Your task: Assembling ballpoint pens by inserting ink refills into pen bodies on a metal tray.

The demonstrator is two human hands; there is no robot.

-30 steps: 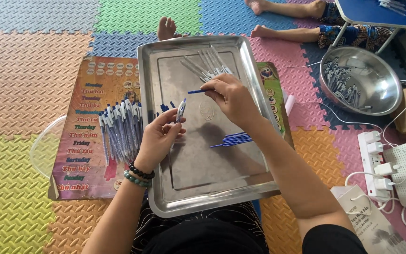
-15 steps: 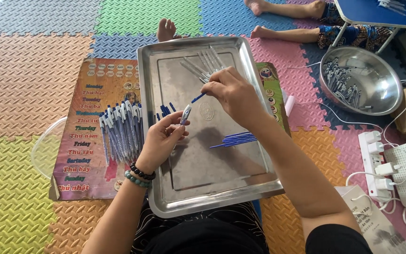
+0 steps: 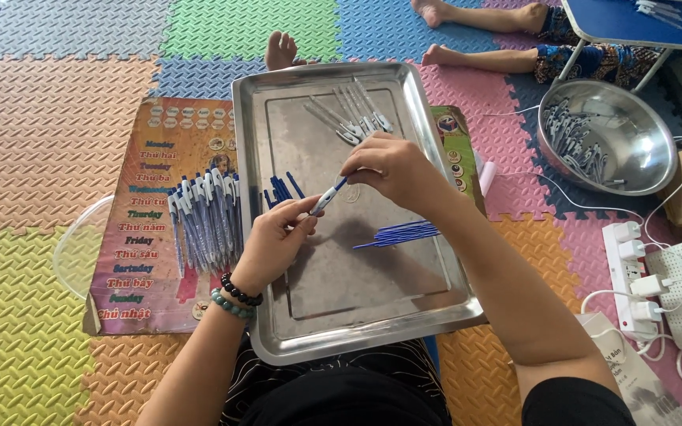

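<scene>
Pen barrel [image 3: 327, 196] sits over the mid-left of the steel tray [image 3: 436, 315], long axis slanting from lower left up to upper right. Left hand [image 3: 274, 241] pinches its lower, white end; right hand [image 3: 388, 168] comes in from the upper right w/ fingertips closed on the blue tip end, so both hands meet on the one pen. Blue refills [image 3: 398, 234] lie just right of the hands, nearer the right one. Clear barrels [image 3: 349, 117] near the tray's far edge. Finished pens [image 3: 203, 217] on the chart, off the tray's left edge.
</scene>
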